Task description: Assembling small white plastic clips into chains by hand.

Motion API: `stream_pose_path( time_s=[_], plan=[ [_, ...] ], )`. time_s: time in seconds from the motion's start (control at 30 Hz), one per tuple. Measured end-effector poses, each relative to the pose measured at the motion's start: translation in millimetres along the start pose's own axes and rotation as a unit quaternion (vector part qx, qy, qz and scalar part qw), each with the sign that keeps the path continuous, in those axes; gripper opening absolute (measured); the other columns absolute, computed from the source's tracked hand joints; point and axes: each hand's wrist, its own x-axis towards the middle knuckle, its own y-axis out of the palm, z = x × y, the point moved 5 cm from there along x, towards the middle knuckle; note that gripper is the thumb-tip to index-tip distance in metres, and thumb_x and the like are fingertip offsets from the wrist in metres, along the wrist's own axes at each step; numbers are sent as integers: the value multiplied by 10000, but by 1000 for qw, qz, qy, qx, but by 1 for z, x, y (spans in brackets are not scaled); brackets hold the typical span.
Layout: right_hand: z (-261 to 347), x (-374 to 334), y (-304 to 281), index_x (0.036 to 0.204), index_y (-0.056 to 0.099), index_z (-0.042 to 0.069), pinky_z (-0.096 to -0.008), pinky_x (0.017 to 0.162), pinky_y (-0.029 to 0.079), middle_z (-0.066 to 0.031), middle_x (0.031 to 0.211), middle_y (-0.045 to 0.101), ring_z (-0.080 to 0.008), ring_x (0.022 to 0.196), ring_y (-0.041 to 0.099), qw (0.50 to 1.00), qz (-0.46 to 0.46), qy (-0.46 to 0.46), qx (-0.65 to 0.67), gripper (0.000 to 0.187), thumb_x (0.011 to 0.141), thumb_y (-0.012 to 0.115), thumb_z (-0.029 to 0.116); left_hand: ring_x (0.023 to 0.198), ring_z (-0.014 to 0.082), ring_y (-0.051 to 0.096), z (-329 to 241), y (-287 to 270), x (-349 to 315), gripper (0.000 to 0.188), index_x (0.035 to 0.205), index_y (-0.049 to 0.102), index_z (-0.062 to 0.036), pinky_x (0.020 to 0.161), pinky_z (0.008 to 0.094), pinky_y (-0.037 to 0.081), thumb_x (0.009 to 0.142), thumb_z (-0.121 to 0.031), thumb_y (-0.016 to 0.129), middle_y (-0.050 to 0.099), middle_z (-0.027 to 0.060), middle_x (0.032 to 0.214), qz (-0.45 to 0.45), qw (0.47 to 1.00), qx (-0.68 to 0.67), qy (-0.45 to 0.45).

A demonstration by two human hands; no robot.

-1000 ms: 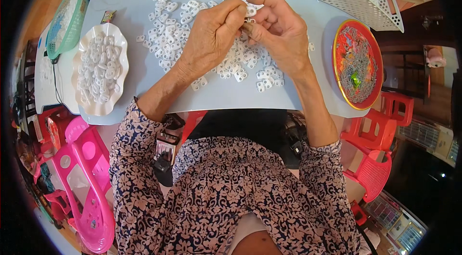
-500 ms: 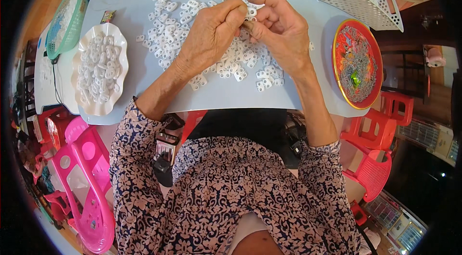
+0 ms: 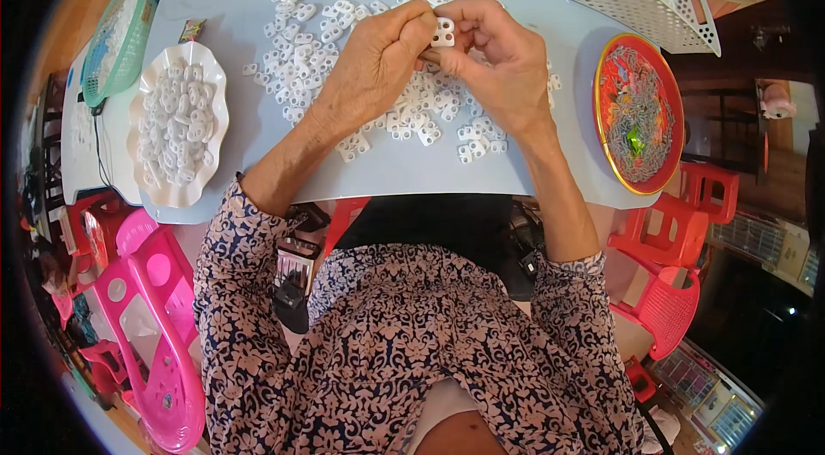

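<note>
Over the bench [image 3: 404,176], toward its far side, the left hand [image 3: 378,60] and right hand [image 3: 501,60] grasp a white holed piece [image 3: 443,32] between their fingertips, long axis roughly near-to-far.

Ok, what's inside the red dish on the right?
The red dish holds many small grey pieces over a multicoloured bottom. The bottom directly beneath them is covered.

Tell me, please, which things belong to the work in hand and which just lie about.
Belonging, it seems:
- white holed piece, held between left hand and right hand
- loose white pieces
- white scalloped dish of pieces
- red tray of grey parts, perhaps

Apparently lying about:
- pink plastic chair
- small colourful packet
</note>
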Motion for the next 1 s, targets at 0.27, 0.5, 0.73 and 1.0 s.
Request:
stream_pose_path(
  time_s=[0.27, 0.5, 0.73, 1.0],
  plan=[
    [-3, -2, -2, 879, 604, 28, -215, 525, 438, -10, 624, 556, -63, 569, 517, 999, -6, -21, -48, 239, 685, 742, 7, 595, 165, 401, -6, 3, -5, 238, 823, 470, 21, 568, 318, 406, 952, -170, 414, 434, 112, 627, -2, 997, 74, 17],
    [-1, -4, -3, 848, 606, 26, -218, 515, 429, -13, 621, 565, -62, 557, 503, 998, -1, -17, -54, 214, 688, 747, 10, 587, 164, 375, -4, 6, -5, 231, 810, 460, 23, 559, 327, 400, 938, -161, 403, 414, 113, 617, 10, 997, 69, 13],
    [4, -5, -4, 817, 604, 19, -220, 514, 446, -22, 650, 602, -63, 565, 532, 998, 4, -18, -53, 194, 689, 749, 11, 597, 140, 360, -6, 6, -9, 236, 796, 450, 22, 544, 315, 383, 930, -165, 398, 394, 85, 619, 16, 998, 54, -17],
    [7, -2, -5, 790, 606, 6, -203, 475, 442, -33, 644, 638, -41, 543, 549, 999, 18, -33, -30, 161, 708, 745, 11, 607, 116, 363, -5, 5, -6, 255, 768, 440, 11, 547, 299, 370, 925, -184, 388, 387, 49, 623, 34, 997, 54, -38]
  ],
)
